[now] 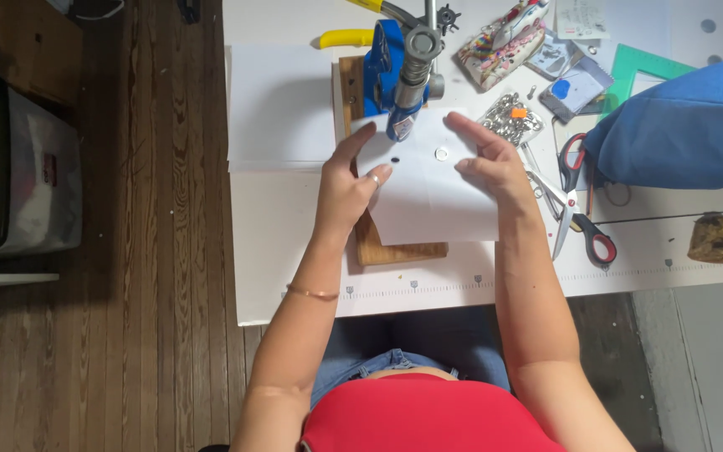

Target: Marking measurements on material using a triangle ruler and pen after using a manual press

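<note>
Sitting on the white table (pixel 294 276) is a blue press (pixel 391 71) bolted to a wooden board (pixel 399 251), with a sheet of paper (pixel 437 201) slid under it. Both hands pin the paper flat: left hand (pixel 349 180) fingers spread, right hand (pixel 483 155) fingertips down (no real grip, looks like). A small metal ring (pixel 442 153) and, I think, a punched hole (pixel 396 158) sit between them.

My white table (pixel 294 251) carries a wooden board (pixel 399 249) at centre. At nine o'clock from it lies a stack of white sheets (pixel 278 105); at three o'clock, red-handled scissors (pixel 583 197); at two o'clock, blue fabric (pixel 688 134); at one o'clock, a green triangle ruler (pixel 642 63).
</note>
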